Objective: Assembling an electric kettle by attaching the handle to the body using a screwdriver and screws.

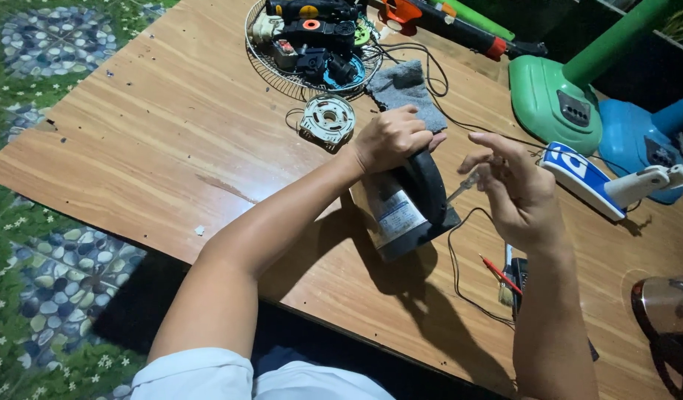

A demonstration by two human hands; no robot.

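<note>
Now, from large to small:
Worktop (171, 148): brown wood, it carries all the things.
Fan bases: a green one (552, 100) and a blue one (634, 137) stand at the far right edge.
Wire guard (282, 78): round, it lies at the far side with dark parts inside.
Black appliance (408, 207): tilted on the worktop, between both hands.
Left hand (390, 137): its grip is closed over the top of the black appliance, on the handle.
Right hand (515, 189): fingers half curled, they pinch a thin screwdriver (464, 185); its tip points at the black appliance.
Grey cloth (408, 89): just behind the left hand.
Motor stator (327, 118): white, round, beside the cloth.
</note>
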